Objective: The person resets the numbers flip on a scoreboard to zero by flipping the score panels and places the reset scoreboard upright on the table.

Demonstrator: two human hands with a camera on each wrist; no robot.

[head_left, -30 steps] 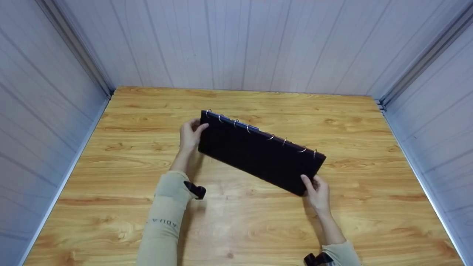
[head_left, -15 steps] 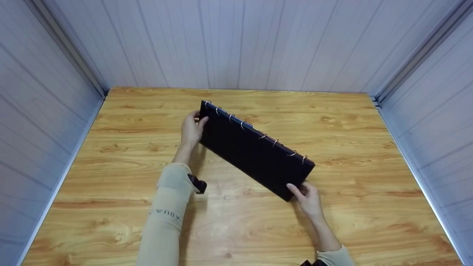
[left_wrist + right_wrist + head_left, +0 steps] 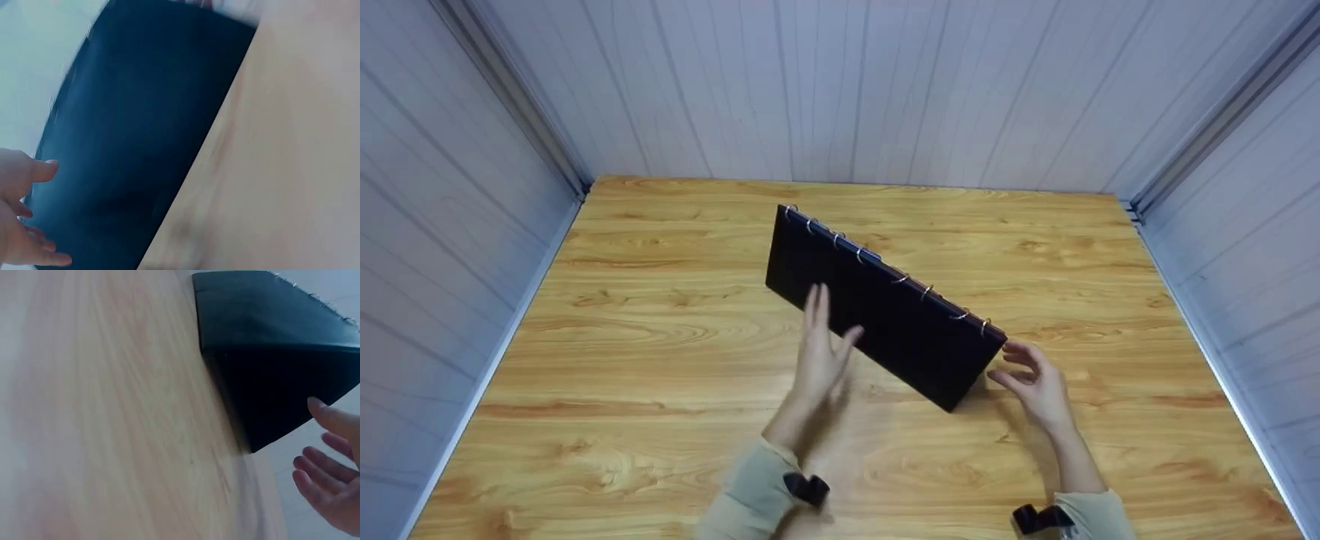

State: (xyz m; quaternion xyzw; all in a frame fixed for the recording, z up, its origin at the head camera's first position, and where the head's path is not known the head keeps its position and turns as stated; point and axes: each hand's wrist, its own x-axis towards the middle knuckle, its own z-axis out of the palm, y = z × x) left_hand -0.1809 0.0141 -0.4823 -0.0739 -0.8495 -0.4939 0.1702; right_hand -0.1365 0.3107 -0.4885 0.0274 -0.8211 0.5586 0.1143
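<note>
A black ring-bound desk calendar (image 3: 877, 307) stands tent-like on the wooden table, slanting from far left to near right in the head view. Metal rings line its top edge, and its far face is hidden. My left hand (image 3: 819, 356) is in front of the near cover with fingers extended and thumb spread, holding nothing; whether it touches the cover I cannot tell. By the right end, my right hand (image 3: 1039, 386) has loosely bent fingers, with thumb and fingers apart. In the right wrist view the calendar (image 3: 264, 312) shows its dark triangular open end.
The wood-grain table (image 3: 660, 360) extends around the calendar. Pale panelled walls (image 3: 847, 90) enclose it at the back and both sides. A small black device (image 3: 808, 490) sits on the left wrist, another black device (image 3: 1041, 517) on the right.
Both hands have let go of the calendar's ends. The left hand has moved right and nearer, before the cover; the right hand has drawn off rightward. The calendar has turned to a steeper slant.
</note>
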